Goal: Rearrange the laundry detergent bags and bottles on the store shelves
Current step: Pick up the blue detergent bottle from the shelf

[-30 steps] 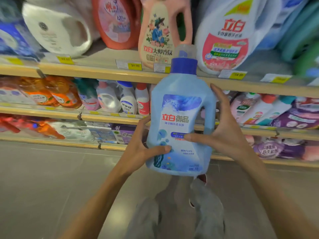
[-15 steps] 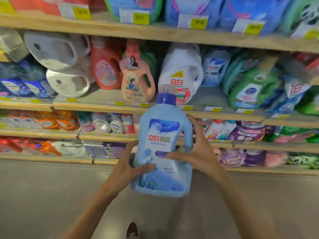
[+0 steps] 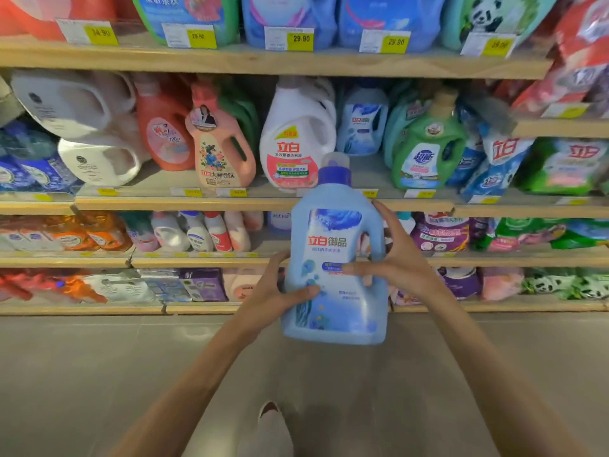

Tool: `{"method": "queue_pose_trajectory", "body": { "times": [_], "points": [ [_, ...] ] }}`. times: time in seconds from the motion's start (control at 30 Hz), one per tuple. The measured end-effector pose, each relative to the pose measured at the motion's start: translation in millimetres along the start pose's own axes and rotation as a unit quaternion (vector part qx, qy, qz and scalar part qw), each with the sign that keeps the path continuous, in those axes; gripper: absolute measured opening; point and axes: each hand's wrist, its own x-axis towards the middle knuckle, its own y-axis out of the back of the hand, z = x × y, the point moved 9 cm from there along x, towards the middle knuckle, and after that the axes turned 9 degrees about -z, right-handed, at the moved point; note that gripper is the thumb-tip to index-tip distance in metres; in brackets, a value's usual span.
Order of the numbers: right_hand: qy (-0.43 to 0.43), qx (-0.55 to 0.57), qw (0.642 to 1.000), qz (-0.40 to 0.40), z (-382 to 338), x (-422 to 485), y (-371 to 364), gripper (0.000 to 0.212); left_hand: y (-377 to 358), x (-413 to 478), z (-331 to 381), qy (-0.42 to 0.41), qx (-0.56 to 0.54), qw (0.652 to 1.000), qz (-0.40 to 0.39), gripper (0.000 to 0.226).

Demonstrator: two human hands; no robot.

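I hold a light-blue detergent bottle (image 3: pixel 336 258) with a dark blue cap upright in front of the shelves, at centre frame. My left hand (image 3: pixel 273 291) grips its lower left side, thumb across the label. My right hand (image 3: pixel 395 258) grips its right side near the handle, thumb on the front. On the shelf behind it stand a white bottle with a pink label (image 3: pixel 296 136), a peach bottle (image 3: pixel 219 143) and another light-blue bottle (image 3: pixel 361 122). A bare stretch of shelf board (image 3: pixel 369 173) lies between the white bottle and a green bottle (image 3: pixel 428 143).
Wooden shelves (image 3: pixel 263 202) run across the view, packed with bottles and refill bags (image 3: pixel 441 230) on several levels. Yellow price tags (image 3: pixel 300 39) line the edges. A second shelf unit juts in at the right (image 3: pixel 560 127). Grey floor and my shoe (image 3: pixel 268 410) are below.
The view has tilted upward, so a higher shelf with price tags shows. The bottle sits lower in frame, and both hands keep the same hold.
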Motion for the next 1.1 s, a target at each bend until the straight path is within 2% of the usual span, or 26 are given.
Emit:
{"method": "queue_pose_trajectory", "body": {
  "times": [0.2, 0.37, 0.5, 0.73, 0.9, 1.1],
  "points": [
    [-0.019, -0.003, 1.000, 0.009, 25.8, 21.9, 39.6, 0.122, -11.9, 50.0, 0.6, 0.014, 0.012, 1.000, -0.002, 0.067],
    [-0.025, -0.006, 1.000, 0.017, 41.2, 52.8, 74.7, 0.099, -15.6, 100.5, 3.9, 0.010, -0.011, 1.000, 0.000, 0.073],
    [-0.034, -0.026, 0.999, 0.020, 51.0, 90.5, 107.1, 0.105, -15.3, 155.8, 12.7, 0.006, -0.020, 1.000, -0.006, 0.086],
    [-0.045, -0.038, 0.998, 0.011, 66.5, 154.5, 152.1, 0.115, -20.3, 223.7, 36.0, -0.016, -0.025, 0.999, 0.021, 0.079],
    [-0.036, -0.027, 0.999, -0.004, 78.5, 191.0, 175.3, 0.101, -17.0, 262.9, 40.0, -0.007, -0.024, 0.999, 0.033, 0.081],
    [-0.016, -0.044, 0.999, -0.024, 95.0, 243.3, 197.5, 0.120, -4.7, 311.4, 45.4, -0.015, -0.009, 0.998, 0.064, 0.083]
  ]
}}
